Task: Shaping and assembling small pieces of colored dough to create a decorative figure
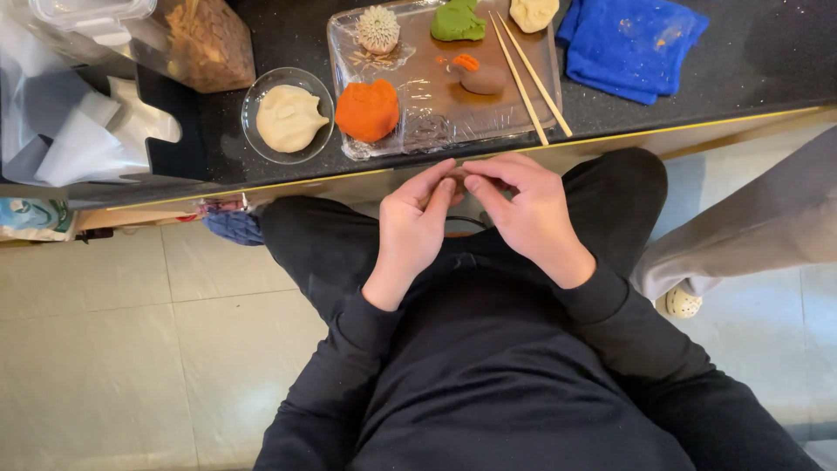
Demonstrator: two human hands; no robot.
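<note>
My left hand [417, 225] and right hand [521, 208] meet fingertip to fingertip just below the near edge of the tray [342, 52], over my lap. Both are curled in a pinch around something small between the fingertips; only a sliver of brownish colour shows there, and I cannot tell what the piece is. The thumbs and forefingers press toward each other, and the other fingers fold loosely behind.

The tray is a clear, shallow rectangle lined with plastic film, and it sits on the dark counter [767, 52] just beyond my hands. Inside it, at the near left corner, lies an orange dough lump [367, 111]. At the far left corner of the tray stands a spiky pale flower-shaped piece [378, 30]. Along the tray's far edge is a green dough lump [458, 21], and at its far right corner a cream dough lump [533, 12]. Near the middle of the tray rests a small brown shaped piece [482, 79] with an orange bit [466, 62] touching it. A pair of wooden chopsticks [532, 74] lies slanted across the right side of the tray, their near tips past its rim.

Just left of the tray is a small glass bowl [254, 98] that holds a pale cream dough ball [288, 118]. Further left of the tray, a clear lidded container [205, 39] holds something brown and grainy. To the right of the tray lies a folded blue cloth [632, 44].
</note>
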